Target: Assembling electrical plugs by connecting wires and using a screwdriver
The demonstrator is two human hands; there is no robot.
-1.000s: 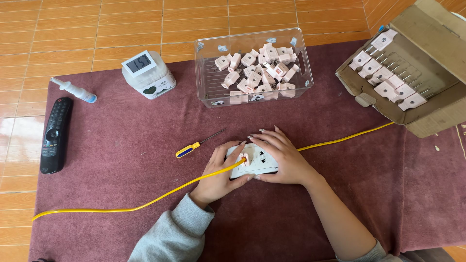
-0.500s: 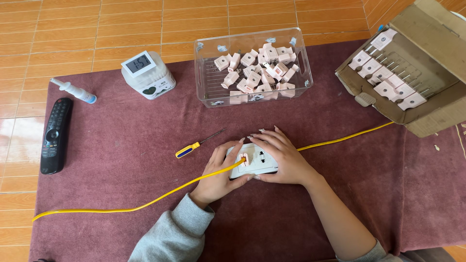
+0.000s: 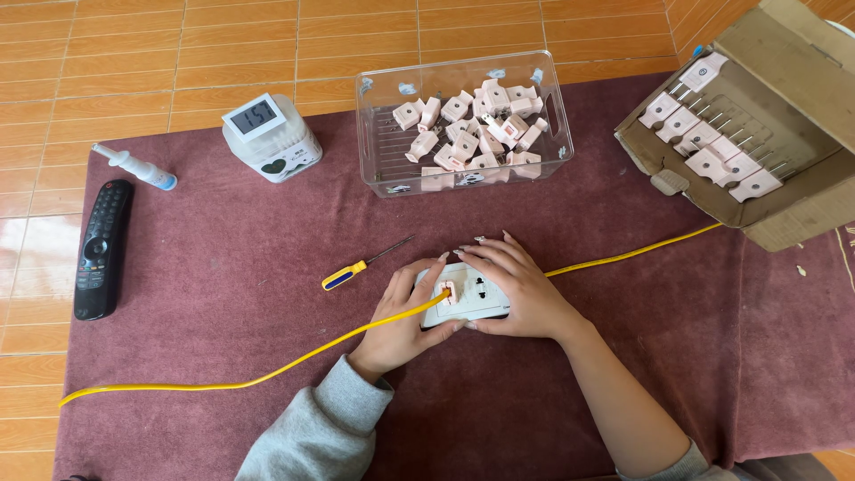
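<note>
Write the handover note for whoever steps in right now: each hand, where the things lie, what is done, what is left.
Left hand: holds the near-left side of the white socket plate, fingers by the pink plug on the yellow cable.
Right hand: rests over the plate's right side, steadying it.
Done: the plug sits at the plate's face; whether fully seated cannot be told.
Nearby: yellow-handled screwdriver lies untouched to the left; clear bin holds loose pink plugs; cardboard box holds more in rows.
Left: those plugs.

We are seeing a white socket block lying flat on the maroon tabletop, a pink plug sitting in its left outlet, yellow cable trailing left.
</note>
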